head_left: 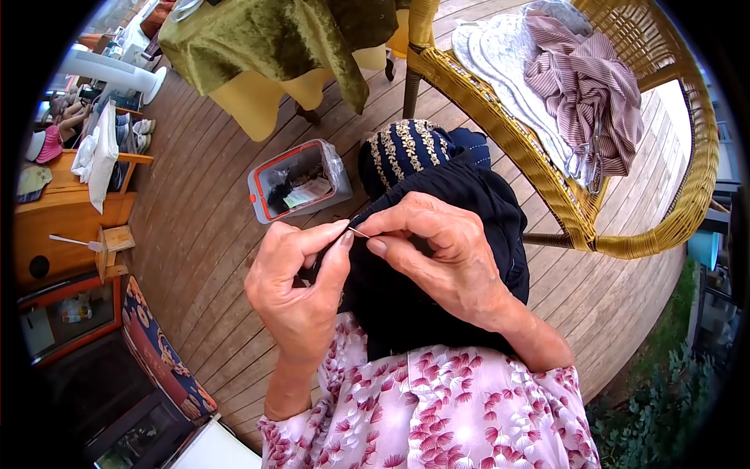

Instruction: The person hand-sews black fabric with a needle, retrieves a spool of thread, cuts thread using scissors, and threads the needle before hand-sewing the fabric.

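Both of my hands are raised over my lap, fingertips close together. A thin sewing needle (359, 233) spans the small gap between them. My left hand (301, 285) pinches the edge of a dark cloth (488, 203) between thumb and forefinger, right at one end of the needle. The needle's other end is between the thumb and forefinger of my right hand (441, 262). The dark cloth drapes across my lap and knees, partly hidden under my hands. Whether thread runs from the needle is too fine to tell.
A grey bin (301, 184) with an orange rim holds scraps beside my knees. On the right, a wicker chair (578, 223) carries a striped garment (582, 86) and white padded cloth. A table with a green velvet cover (266, 47) stands ahead; wooden furniture (78, 227) is left.
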### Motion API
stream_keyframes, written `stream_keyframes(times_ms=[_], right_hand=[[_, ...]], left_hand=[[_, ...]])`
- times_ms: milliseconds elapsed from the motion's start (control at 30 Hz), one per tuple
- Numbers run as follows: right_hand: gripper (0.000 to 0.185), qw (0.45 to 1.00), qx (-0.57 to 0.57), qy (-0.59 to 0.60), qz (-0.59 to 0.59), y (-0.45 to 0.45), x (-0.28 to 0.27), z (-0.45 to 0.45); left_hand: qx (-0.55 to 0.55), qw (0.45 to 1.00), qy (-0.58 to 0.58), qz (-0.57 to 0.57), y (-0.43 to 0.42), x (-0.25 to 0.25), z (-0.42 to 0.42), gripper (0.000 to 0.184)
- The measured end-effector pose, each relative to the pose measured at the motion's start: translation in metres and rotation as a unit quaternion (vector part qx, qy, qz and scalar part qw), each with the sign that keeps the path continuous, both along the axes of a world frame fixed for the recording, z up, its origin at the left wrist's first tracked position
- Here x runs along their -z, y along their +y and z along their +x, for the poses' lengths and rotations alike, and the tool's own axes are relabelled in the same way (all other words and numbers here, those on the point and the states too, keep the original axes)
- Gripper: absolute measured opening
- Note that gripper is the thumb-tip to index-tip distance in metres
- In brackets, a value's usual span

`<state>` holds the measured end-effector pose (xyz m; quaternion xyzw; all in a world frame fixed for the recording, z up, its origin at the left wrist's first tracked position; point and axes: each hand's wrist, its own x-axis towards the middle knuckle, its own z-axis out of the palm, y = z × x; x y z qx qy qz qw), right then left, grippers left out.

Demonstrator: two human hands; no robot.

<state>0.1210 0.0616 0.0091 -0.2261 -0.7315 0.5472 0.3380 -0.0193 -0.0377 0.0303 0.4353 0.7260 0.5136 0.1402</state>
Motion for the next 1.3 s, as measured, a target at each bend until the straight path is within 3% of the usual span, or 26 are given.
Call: stream_keyframes(times_ms=[33, 233, 300, 400, 433, 467, 533, 667, 867, 933, 1100, 1200, 1267, 1300], right_hand=[[0.016, 1.000, 0.000, 0.000, 0.000, 0.000, 0.000, 0.000], [0.015, 0.999, -0.016, -0.028, -0.038, 0.001, -0.006, 0.001], [0.017, 0.985, -0.023, 0.008, -0.170, -0.002, -0.004, -0.002], [0.018, 0.970, -0.022, 0.019, -0.243, 0.001, -0.005, -0.005], [0.017, 0.993, -0.003, -0.013, -0.115, 0.004, -0.012, -0.004], [0.017, 0.993, -0.004, -0.012, -0.115, 0.009, -0.015, -0.005], [0.016, 0.977, 0.040, -0.040, 0.206, 0.019, -0.018, -0.007], [0.012, 0.993, -0.043, -0.019, 0.104, 0.020, -0.008, -0.012], [0.007, 0.994, -0.007, 0.053, 0.093, 0.027, -0.013, -0.017], [0.011, 0.966, -0.074, 0.101, -0.227, 0.026, -0.017, -0.015], [0.018, 0.883, -0.100, 0.226, -0.398, 0.029, -0.015, -0.015], [0.017, 0.914, -0.079, 0.232, -0.322, 0.036, -0.009, -0.010], [0.017, 0.981, -0.025, 0.089, -0.169, 0.031, -0.012, -0.010], [0.015, 1.000, -0.020, -0.005, 0.018, 0.031, -0.016, -0.007]], left_hand=[[-0.008, 0.997, 0.078, 0.022, 0.000, 0.001, 0.001, 0.020], [0.001, 0.988, 0.149, 0.042, -0.001, 0.002, -0.001, 0.024], [0.008, 0.988, 0.149, 0.044, -0.003, 0.003, 0.000, 0.025], [0.032, 0.986, 0.157, 0.046, -0.003, 0.004, 0.001, 0.026], [0.049, 0.984, 0.165, 0.046, -0.003, 0.004, 0.000, 0.026], [0.048, 0.984, 0.165, 0.046, -0.002, 0.004, -0.001, 0.026], [0.038, 0.981, 0.185, 0.054, -0.003, 0.003, -0.002, 0.025], [0.035, 0.986, 0.159, 0.047, -0.001, 0.001, -0.004, 0.025], [0.032, 0.998, 0.053, 0.022, -0.002, 0.001, -0.006, 0.020], [0.044, 0.998, -0.045, 0.021, -0.001, 0.001, -0.007, 0.018], [0.070, 0.993, -0.097, 0.006, 0.000, -0.001, -0.010, 0.014], [0.066, 0.991, -0.118, -0.005, -0.001, 0.000, -0.011, 0.012], [0.069, 0.990, -0.121, -0.005, 0.000, 0.000, -0.012, 0.011], [0.068, 0.988, -0.137, -0.010, 0.000, -0.002, -0.011, 0.010]])
